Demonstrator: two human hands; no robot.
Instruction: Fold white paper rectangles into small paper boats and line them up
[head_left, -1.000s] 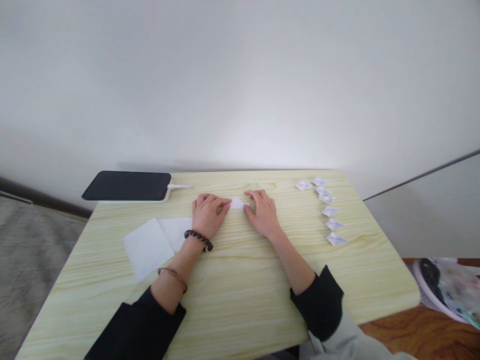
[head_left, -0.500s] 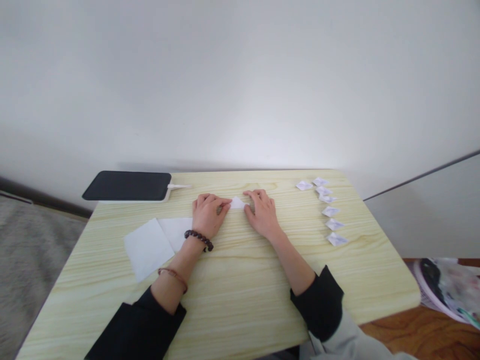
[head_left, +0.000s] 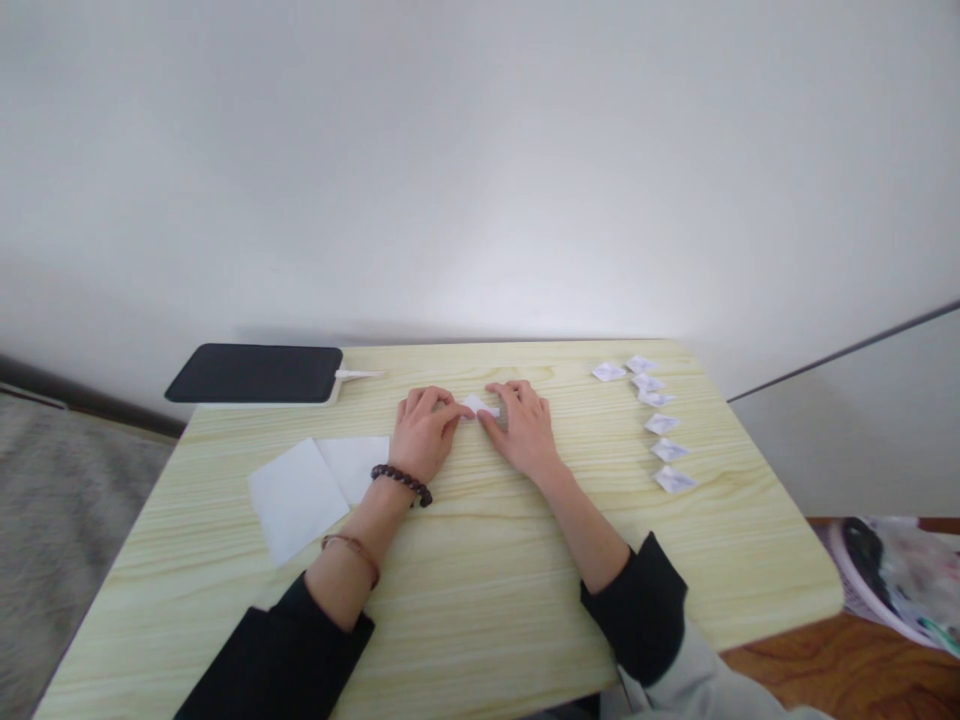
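Note:
A small folded piece of white paper (head_left: 478,404) lies on the table between my hands. My left hand (head_left: 424,432) is closed on its left side, thumb and forefinger pinched at the paper's edge. From the other side my right hand (head_left: 523,428) presses its thumb on the paper's lower edge, its forefinger bent round beyond the right corner. The fingers partly cover both ends of the piece. By my left wrist, two square sheets of white paper (head_left: 298,502) overlap. To the right, several folded paper boats (head_left: 662,423) stand in a rough column.
A black-topped device (head_left: 255,373) with a white cable (head_left: 360,374) sits at the table's back left corner. Behind the table (head_left: 480,600) rises a white wall (head_left: 480,180). A pink-rimmed basket (head_left: 877,605) with bags stands on the floor at the right.
My left hand has shifted slightly right, its thumb and forefinger now nearer the paper's middle. My right thumb has moved left along the lower edge. The boats and sheets stay put.

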